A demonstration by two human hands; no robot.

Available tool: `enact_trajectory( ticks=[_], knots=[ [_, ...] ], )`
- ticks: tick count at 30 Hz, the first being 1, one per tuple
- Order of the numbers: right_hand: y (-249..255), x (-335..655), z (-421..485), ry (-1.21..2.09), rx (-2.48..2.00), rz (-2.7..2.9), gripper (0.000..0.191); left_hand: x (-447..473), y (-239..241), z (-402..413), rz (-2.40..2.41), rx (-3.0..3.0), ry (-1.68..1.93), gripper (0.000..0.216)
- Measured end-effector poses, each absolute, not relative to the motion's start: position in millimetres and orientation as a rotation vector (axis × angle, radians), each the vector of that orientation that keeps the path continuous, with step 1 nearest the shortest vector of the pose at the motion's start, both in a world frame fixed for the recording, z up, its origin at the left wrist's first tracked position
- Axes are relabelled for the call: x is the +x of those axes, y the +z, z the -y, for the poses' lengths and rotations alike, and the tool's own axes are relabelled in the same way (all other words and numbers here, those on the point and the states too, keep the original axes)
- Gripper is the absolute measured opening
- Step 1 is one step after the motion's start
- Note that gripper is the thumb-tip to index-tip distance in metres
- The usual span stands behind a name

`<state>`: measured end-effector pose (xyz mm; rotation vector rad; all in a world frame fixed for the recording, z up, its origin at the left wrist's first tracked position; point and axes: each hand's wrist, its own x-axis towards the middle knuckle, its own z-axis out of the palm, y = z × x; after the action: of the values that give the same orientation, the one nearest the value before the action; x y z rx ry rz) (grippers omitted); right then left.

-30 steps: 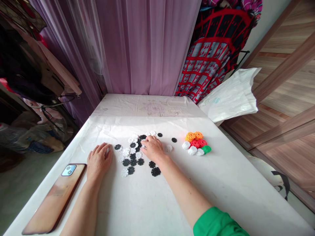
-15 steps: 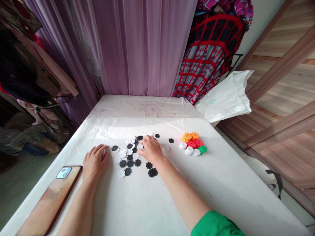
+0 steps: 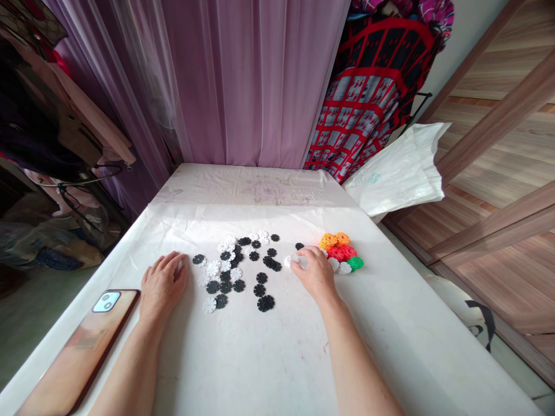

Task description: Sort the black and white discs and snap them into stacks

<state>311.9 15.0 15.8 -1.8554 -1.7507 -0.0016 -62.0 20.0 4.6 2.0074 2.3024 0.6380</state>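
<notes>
My left hand lies on the table left of the loose discs, fingers stretched forward and holding nothing. At the pile's right side, my right hand is low over the tabletop, its thumb and fingers closed on a white flower-shaped disc. Part of that disc is hidden by the fingers. Black flower-shaped discs and white flower-shaped discs lie mixed between my hands, some overlapping. Just beyond my right fingers sits a lone black disc.
Right of my right hand are grouped orange discs, red discs, a green disc and white discs. A phone lies at the table's left edge. A white bag stands beyond the right edge.
My right hand has moved right, from the black and white pile towards the coloured group, uncovering several black discs. My left hand stays in place on the table.
</notes>
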Motion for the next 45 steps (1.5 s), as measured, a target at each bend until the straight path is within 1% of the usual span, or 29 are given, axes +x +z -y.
enact_trajectory(
  ticks=[7,17,20,27,33,35,40,45],
  knots=[
    [21,303,-16,0.051,-1.952,1.789,0.017,-63,4,-20,-2.295,1.995,0.584,0.048],
    [29,297,-13,0.030,-1.948,1.795,0.020,-61,8,-20,-2.307,1.996,0.580,0.043],
    [39,287,-16,0.080,-1.927,1.874,0.021,-59,12,-19,-2.308,1.995,0.558,0.043],
    [69,251,-50,0.193,-2.032,2.088,0.029,-57,15,-18,-2.307,1.971,0.549,0.044],
    [71,233,-78,0.200,-2.189,2.211,0.027,-57,13,-18,-2.313,1.955,0.556,0.043],
    [70,229,-83,0.252,-2.210,2.195,0.026,-57,13,-18,-2.315,1.958,0.559,0.042],
    [72,223,-90,0.396,-2.259,2.117,0.032,-56,13,-18,-2.319,1.964,0.568,0.040],
    [77,255,-72,0.364,-2.128,1.944,0.026,-57,12,-18,-2.318,1.966,0.603,0.039]
  ],
)
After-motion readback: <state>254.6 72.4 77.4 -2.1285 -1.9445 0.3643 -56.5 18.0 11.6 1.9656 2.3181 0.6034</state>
